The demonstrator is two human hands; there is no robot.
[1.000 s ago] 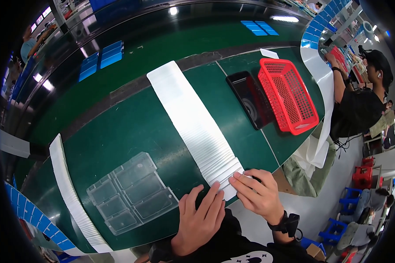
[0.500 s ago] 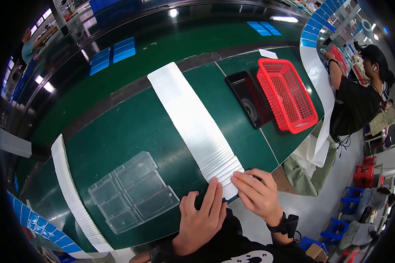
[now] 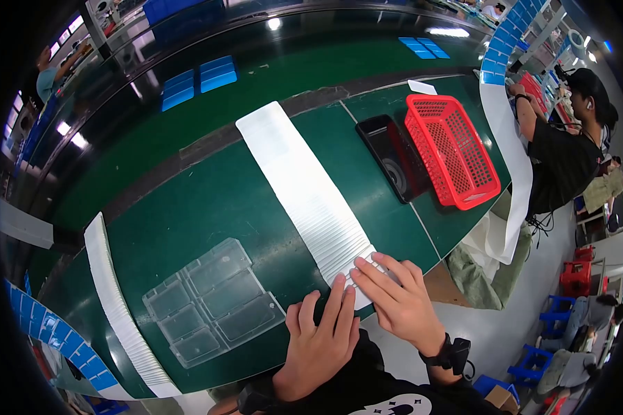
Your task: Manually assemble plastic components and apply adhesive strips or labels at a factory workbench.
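Observation:
A long overlapping row of thin white sheets (image 3: 304, 187) runs across the green table toward me. On its near end rest the fingertips of my left hand (image 3: 323, 342), fingers stretched out and slightly apart. My right hand (image 3: 401, 301) lies over the same end from the right, its fingers extended across the sheets and covering part of them. Neither hand visibly grips anything. Left of my left hand is a clear plastic tray (image 3: 218, 304) with rectangular compartments. Farther left, a second narrow row of white sheets (image 3: 121, 304) curves toward the table's near edge.
A red perforated basket (image 3: 493, 169) stands at the right beside a flat black object (image 3: 370, 131). Blue rectangular pieces (image 3: 218, 74) lie on the dark green belt beyond. Strips with blue rectangles hang at the left (image 3: 55, 332) and right (image 3: 498, 59). A co-worker (image 3: 567, 152) sits at right.
My right hand has shifted left and slightly up, its fingers now lying farther across the sheets. The blue pieces on the belt have moved right. My left hand stays nearly in place.

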